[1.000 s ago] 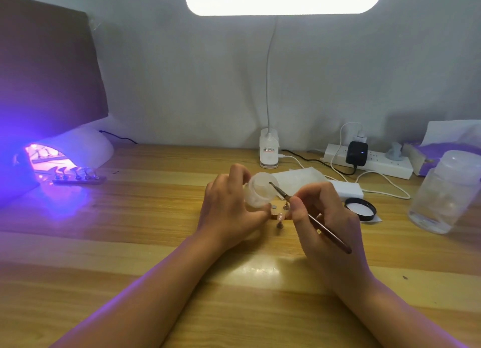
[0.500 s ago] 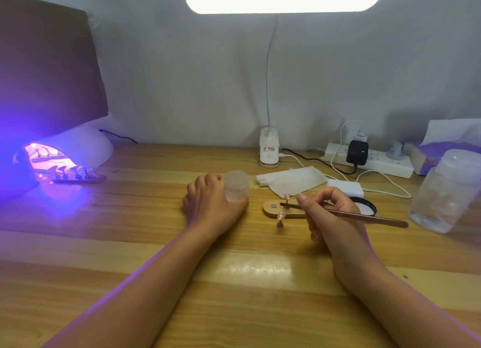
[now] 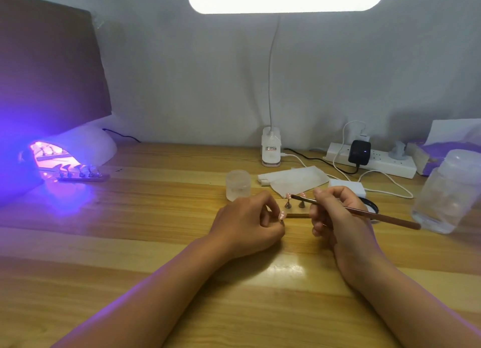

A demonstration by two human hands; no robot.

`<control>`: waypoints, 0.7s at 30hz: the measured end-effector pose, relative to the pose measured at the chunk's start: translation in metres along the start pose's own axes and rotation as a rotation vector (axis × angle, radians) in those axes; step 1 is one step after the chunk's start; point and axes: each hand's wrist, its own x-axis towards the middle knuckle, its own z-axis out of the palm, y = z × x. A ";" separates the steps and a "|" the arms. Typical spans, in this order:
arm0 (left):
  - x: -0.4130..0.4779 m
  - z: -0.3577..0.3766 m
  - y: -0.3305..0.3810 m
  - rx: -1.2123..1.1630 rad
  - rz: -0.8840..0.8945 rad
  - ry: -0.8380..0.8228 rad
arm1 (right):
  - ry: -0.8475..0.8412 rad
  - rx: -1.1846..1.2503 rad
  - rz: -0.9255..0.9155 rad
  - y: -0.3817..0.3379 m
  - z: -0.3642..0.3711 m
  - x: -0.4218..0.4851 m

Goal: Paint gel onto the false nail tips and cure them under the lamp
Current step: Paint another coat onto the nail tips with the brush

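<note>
Desk lamp (image 3: pixel 270 152) lit, straight back beyond right hand (image 3: pixel 338 217). Wipe (image 3: pixel 294 181) just past it, power strip (image 3: pixel 385 165) with black charger (image 3: pixel 359 152) further back. Clear bottle (image 3: pixel 447 191) off to its right. Dark board (image 3: pixel 46 74) way out beyond left hand (image 3: pixel 244 228).

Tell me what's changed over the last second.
The left hand set the gel jar down upright on the table, let it go and now pinches a nail tip beside the wooden holder. The right hand drew the brush out of the jar, still gripping it. The lit curing lamp and the rack of tips at its mouth stayed put.
</note>
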 end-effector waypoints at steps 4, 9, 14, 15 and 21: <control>0.002 0.000 -0.002 -0.064 0.072 -0.016 | -0.030 -0.021 -0.028 -0.001 0.001 -0.001; 0.003 -0.001 -0.001 -0.119 0.114 0.023 | -0.001 -0.124 -0.117 0.001 0.003 -0.003; 0.005 -0.001 -0.002 -0.125 0.106 0.005 | 0.041 -0.263 -0.117 0.007 0.003 0.001; 0.005 0.000 -0.002 -0.128 0.103 0.006 | 0.038 -0.302 -0.112 0.007 0.003 0.002; 0.006 0.000 -0.002 -0.140 0.101 0.001 | 0.017 -0.419 -0.114 0.008 0.005 0.002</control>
